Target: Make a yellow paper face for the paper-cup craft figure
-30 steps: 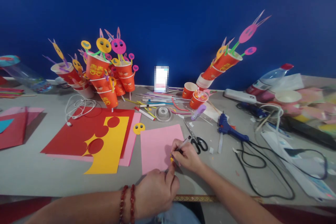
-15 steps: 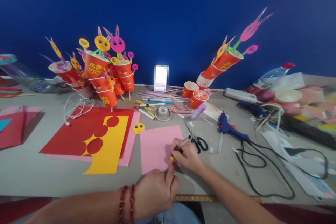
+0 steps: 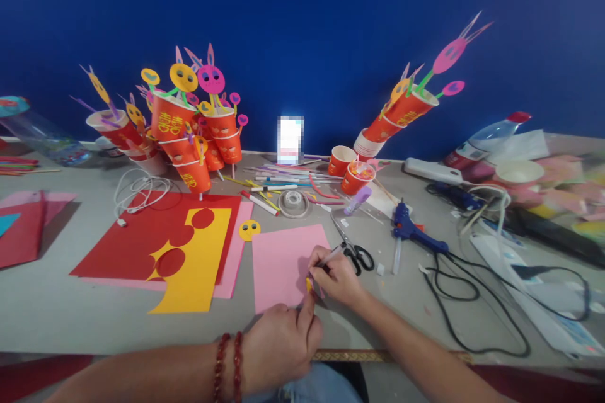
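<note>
My right hand point(image 3: 334, 278) is closed round a pen point(image 3: 328, 261), its tip down on a small yellow paper piece point(image 3: 309, 285) at the right edge of a pink paper sheet point(image 3: 283, 264). My left hand point(image 3: 282, 343), with red bead bracelets at the wrist, is curled at the table's near edge, one finger reaching up to press the yellow piece. Black-handled scissors point(image 3: 352, 250) lie just beyond my right hand.
Red, yellow and pink sheets point(image 3: 182, 249) lie to the left. Orange paper cups with paper faces point(image 3: 186, 126) stand at the back, markers point(image 3: 278, 186) and tape point(image 3: 293, 203) behind. A blue glue gun point(image 3: 416, 233) with black cord sits right, near a bottle point(image 3: 486, 138).
My right hand and the pen have shifted very slightly on the yellow piece. My left hand stays in place.
</note>
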{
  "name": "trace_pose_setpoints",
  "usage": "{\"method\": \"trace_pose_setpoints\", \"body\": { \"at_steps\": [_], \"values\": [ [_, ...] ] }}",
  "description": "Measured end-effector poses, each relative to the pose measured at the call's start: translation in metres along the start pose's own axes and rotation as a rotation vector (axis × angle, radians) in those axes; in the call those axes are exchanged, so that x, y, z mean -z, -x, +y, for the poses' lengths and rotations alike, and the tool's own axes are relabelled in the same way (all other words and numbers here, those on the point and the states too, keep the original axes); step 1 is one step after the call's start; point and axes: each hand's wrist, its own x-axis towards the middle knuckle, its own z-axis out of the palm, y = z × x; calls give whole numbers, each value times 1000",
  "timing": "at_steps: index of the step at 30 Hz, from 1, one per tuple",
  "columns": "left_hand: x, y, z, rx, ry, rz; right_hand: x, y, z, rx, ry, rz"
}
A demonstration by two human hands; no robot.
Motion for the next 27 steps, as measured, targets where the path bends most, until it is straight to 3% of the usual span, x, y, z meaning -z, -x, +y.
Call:
{"method": "trace_pose_setpoints", "body": {
  "at_steps": [27],
  "values": [
    [-1,0,0,-3,11,-9,1,-1,-2,-10,-60,17]
  ]
}}
